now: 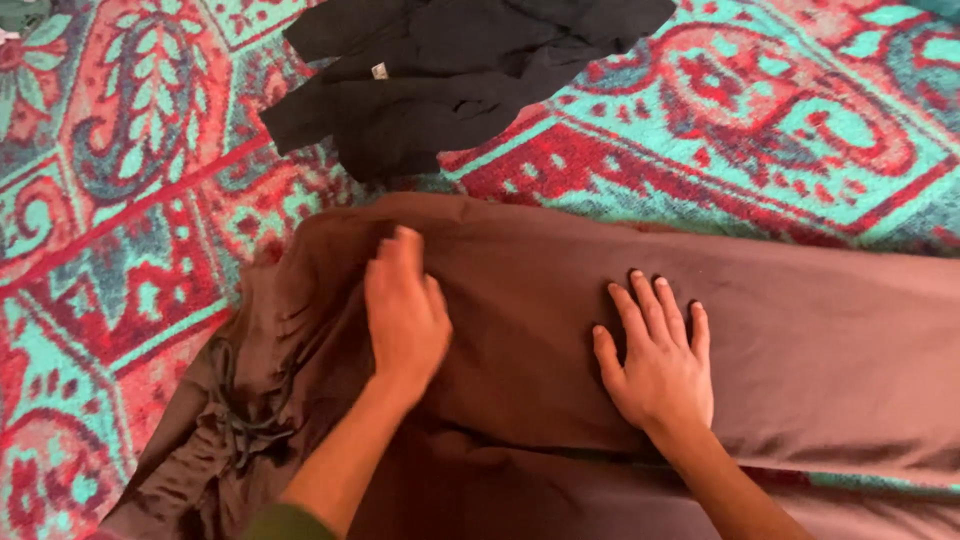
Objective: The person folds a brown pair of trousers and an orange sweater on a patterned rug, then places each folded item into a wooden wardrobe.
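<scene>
brown cloth, a pair of trousers by the look of the drawstring waist, lies spread across a patterned rug of red and turquoise. the waist end sits bunched and wrinkled toward the rug's lower left part, with the cord knotted loosely in the folds. the rest of the garment runs flat and smooth toward the right edge of the view.

the left hand rests on the cloth near the waist end, fingers together and slightly curled, palm down; it looks blurred, and it grips nothing that can be seen. the right hand lies flat and open on the smooth middle part, fingers spread, pressing the fabric down rather than holding it.

judging from how things lie, the flattening seems partly done: the stretch under and to the right of the right hand is even, and a long straight fold line shows along the near side, where a second layer of the same brown cloth sits below it. what looks left is the waist end, which is crumpled and not squared up, and any further folding over; the garment is at full length.

beyond the trousers, toward the far edge of the rug, a black garment lies in a loose, unfolded heap, well apart from both hands and touched by neither.
</scene>
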